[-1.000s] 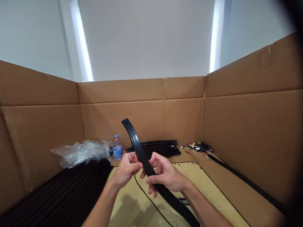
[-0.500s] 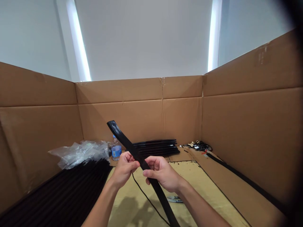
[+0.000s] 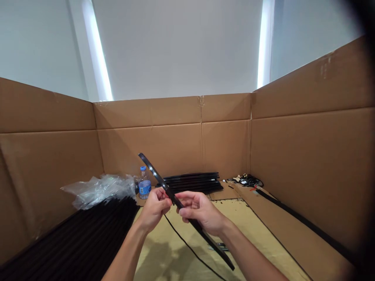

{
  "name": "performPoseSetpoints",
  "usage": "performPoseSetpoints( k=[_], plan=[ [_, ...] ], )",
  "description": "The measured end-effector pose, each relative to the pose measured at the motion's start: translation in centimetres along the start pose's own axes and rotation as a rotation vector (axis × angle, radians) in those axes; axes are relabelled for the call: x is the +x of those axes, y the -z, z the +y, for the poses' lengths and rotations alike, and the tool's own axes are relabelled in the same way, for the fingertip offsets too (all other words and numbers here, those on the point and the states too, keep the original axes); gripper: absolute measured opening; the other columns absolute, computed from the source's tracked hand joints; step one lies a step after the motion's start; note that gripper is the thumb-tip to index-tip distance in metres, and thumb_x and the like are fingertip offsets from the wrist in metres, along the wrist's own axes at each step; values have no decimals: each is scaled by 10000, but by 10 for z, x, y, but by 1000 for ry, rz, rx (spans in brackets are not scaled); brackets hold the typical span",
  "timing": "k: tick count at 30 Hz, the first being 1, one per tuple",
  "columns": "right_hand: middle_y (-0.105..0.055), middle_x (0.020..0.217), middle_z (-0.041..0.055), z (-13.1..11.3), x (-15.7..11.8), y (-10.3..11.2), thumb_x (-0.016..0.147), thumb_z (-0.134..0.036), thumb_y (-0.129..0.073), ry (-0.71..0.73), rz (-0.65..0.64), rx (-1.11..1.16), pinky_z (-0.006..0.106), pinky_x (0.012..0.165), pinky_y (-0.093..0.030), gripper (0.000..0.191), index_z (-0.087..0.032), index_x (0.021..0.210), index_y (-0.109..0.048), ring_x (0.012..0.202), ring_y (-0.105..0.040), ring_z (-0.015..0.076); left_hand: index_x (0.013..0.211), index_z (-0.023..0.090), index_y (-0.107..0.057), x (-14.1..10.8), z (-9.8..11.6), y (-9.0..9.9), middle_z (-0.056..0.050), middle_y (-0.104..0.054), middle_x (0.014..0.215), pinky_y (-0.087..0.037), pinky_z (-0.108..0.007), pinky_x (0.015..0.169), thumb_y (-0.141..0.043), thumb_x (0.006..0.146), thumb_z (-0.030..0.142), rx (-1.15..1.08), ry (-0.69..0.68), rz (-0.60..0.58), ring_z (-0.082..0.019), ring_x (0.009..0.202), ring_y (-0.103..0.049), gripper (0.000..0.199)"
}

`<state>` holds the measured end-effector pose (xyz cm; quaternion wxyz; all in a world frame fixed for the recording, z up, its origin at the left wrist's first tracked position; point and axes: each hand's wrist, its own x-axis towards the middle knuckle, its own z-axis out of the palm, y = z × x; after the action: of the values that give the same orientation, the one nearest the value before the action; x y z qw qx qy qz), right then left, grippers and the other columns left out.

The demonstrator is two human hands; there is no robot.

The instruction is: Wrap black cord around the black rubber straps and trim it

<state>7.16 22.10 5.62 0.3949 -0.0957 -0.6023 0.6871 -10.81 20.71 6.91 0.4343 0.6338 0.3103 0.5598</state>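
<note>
While your left hand [image 3: 155,207] and right hand [image 3: 202,210] grip a thin black strip [image 3: 154,171] edge-on above a tan mat [image 3: 258,242] | black strips [image 3: 73,234] lie piled to your left | a water bottle [image 3: 144,184] stands beside a crumpled plastic bag [image 3: 99,191]

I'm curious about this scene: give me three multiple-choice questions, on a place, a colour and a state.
1. Where does the water bottle stand?
A) In the right corner
B) Between the plastic wrap and the stack of black strips
C) On the yellow sheet

2. What colour is the strip in the hands?
A) Black
B) White
C) Red

3. What state is that strip in?
A) Lying flat on the floor
B) Leaning on the back wall
C) Held up by the left hand and right hand

Answers: 1 B, it stands beside the wrap. 2 A, it is dark along its length. 3 C, both hands pinch it.
</note>
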Motion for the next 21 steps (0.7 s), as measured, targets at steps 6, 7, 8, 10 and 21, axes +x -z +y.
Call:
performPoseSetpoints(
  k=[6, 7, 8, 10, 21],
  plan=[
    [-617, 833, -14, -1, -4, -2, 496, -241, -852, -92, -56, -8, 292, 546, -570, 583, -155, 885, -426, 605, -603, 77, 718, 129, -503, -1, 0, 1, 63, -350, 538, -120, -200, 445, -789, 609, 516, 72, 48, -35, -35, 470, -197, 494],
    [-633, 866, -6, -2, -5, -3, 501, -245, -851, -88, -58, -13, 277, 517, -555, 615, -175, 882, -373, 582, -612, 87, 702, 137, -481, 0, 0, 1, 67, -340, 531, -125, -200, 449, -780, 629, 506, 75, 41, -35, -37, 470, -203, 481],
    [-646, 887, 5, -3, -5, -3, 516, -256, -846, -74, -54, -19, 241, 477, -525, 632, -189, 879, -332, 541, -604, 85, 685, 144, -457, 0, -1, 1, 69, -333, 528, -130, -200, 451, -772, 646, 495, 80, 31, -28, -38, 472, -205, 474],
    [-661, 873, 23, -4, -5, -3, 584, -302, -813, -30, -31, -21, 172, 439, -457, 599, -196, 877, -301, 485, -573, 65, 655, 159, -405, 1, -1, 0, 77, -318, 519, -130, -197, 447, -757, 675, 479, 93, 10, 14, -36, 468, -198, 476],
    [-613, 963, 39, 7, 2, 6, 565, -242, -829, 2, 104, 10, 157, 622, -500, 608, -149, 1088, -534, 751, -567, 41, 661, 137, -482, 4, -2, -3, 65, -402, 522, -161, -188, 429, -816, 577, 425, 123, -19, 116, -31, 461, -226, 449]
  ],
)
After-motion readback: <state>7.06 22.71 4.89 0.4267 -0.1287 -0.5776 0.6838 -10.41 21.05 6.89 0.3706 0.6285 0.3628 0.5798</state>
